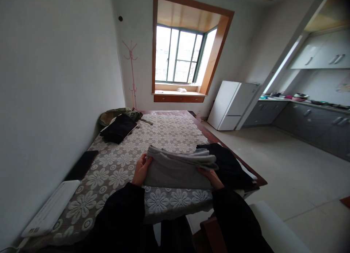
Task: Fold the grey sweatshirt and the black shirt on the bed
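At the far left edge of the surface (82, 223), which is covered by a grey cloth patterned with white lace flowers, lies a flat white plastic panel (50, 209), and just beyond it a flat black rectangular slab (81, 165). Further back on the same side sit a folded black garment (119, 129) and, behind it, an olive-green fabric bag (120, 113).

The left hand (141, 169) grips the left end of the folded grey fabric garment (177, 167), thumb over its upper fold and fingers curled under the edge. The garment lies near the front of the surface, directly ahead of the person, and its long axis runs left to right, square across the line of sight. Its upper layers are bunched in loose ridges that trail toward the right.

The right hand (210, 178) holds the right end, its fingers tucked beneath the grey layers so that only the back of the hand shows. So each hand has one end of the bundle and neither is the nearer; the garment spans the gap between them.

Touching the grey garment's right end is a crumpled black cloth heap (229, 165), which lies at the right edge of the surface. Well apart, across the tiled floor, stands a white refrigerator (232, 105).
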Action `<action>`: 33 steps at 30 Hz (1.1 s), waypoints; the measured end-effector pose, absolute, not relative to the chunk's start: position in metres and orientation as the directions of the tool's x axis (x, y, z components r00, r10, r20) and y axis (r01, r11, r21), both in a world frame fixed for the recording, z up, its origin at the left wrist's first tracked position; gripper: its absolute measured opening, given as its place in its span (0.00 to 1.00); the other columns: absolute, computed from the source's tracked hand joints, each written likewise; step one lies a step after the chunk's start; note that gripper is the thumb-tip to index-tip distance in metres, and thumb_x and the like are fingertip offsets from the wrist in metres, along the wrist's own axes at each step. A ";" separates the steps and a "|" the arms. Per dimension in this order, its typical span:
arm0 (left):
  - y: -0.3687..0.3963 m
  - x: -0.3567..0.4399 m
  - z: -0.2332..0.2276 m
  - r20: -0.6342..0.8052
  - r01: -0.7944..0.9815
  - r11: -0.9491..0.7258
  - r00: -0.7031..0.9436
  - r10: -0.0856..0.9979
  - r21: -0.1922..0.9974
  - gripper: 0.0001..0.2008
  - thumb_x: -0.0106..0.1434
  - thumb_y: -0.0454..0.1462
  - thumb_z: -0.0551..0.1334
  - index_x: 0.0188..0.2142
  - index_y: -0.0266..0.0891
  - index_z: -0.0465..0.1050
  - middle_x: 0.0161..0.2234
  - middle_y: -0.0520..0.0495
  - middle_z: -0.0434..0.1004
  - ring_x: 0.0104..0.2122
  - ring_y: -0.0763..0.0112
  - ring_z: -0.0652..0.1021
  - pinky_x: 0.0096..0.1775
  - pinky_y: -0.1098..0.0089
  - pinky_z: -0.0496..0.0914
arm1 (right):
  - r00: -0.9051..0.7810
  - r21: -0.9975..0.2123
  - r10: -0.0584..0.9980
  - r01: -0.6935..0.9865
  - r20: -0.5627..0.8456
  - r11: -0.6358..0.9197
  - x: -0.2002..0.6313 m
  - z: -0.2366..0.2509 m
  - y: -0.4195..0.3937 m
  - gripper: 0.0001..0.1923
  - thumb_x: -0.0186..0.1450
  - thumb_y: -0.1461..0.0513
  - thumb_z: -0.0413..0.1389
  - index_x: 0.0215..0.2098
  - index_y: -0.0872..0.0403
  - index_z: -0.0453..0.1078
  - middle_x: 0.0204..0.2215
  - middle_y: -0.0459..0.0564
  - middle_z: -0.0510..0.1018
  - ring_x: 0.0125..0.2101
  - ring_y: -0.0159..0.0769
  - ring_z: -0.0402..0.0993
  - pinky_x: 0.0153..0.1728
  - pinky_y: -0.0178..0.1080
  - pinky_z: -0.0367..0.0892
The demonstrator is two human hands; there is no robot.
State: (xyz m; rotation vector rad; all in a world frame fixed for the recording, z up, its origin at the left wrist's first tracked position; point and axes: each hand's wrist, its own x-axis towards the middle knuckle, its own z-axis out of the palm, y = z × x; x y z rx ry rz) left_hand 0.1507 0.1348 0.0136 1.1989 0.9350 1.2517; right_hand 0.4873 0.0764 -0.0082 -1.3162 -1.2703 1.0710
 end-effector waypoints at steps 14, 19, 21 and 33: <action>0.145 0.149 -0.019 0.082 0.180 -0.075 -0.033 0.996 0.981 0.10 0.58 0.36 0.64 0.41 0.45 0.69 0.28 0.51 0.75 0.30 0.60 0.76 0.42 0.62 0.66 | 0.080 -0.987 0.984 -0.011 -0.158 -0.158 0.478 -0.008 0.064 0.38 0.55 0.46 0.65 0.61 0.50 0.69 0.54 0.57 0.79 0.57 0.55 0.73 0.61 0.55 0.65; 0.144 0.147 -0.011 0.105 0.178 -0.116 0.068 0.992 0.977 0.08 0.57 0.35 0.63 0.35 0.46 0.80 0.33 0.46 0.80 0.39 0.54 0.78 0.47 0.62 0.67 | 0.157 -0.985 0.986 0.169 0.055 0.028 0.473 0.005 0.048 0.42 0.61 0.47 0.62 0.71 0.42 0.56 0.66 0.50 0.67 0.69 0.46 0.57 0.70 0.52 0.49; 0.144 0.147 -0.009 0.111 0.165 -0.126 0.095 0.989 0.978 0.10 0.56 0.35 0.62 0.35 0.45 0.82 0.36 0.45 0.82 0.43 0.53 0.78 0.51 0.61 0.67 | 0.121 -0.969 0.985 0.229 0.120 0.090 0.472 0.015 0.040 0.41 0.62 0.48 0.62 0.71 0.40 0.57 0.69 0.46 0.63 0.71 0.44 0.50 0.71 0.51 0.42; 0.148 0.148 -0.016 0.109 0.229 -0.131 0.107 0.988 0.965 0.12 0.59 0.35 0.60 0.37 0.43 0.83 0.39 0.44 0.84 0.45 0.55 0.80 0.55 0.57 0.68 | -0.048 -0.990 0.995 0.118 -0.082 -0.076 0.477 0.030 0.028 0.28 0.58 0.52 0.64 0.56 0.46 0.75 0.56 0.49 0.78 0.56 0.52 0.72 0.59 0.50 0.65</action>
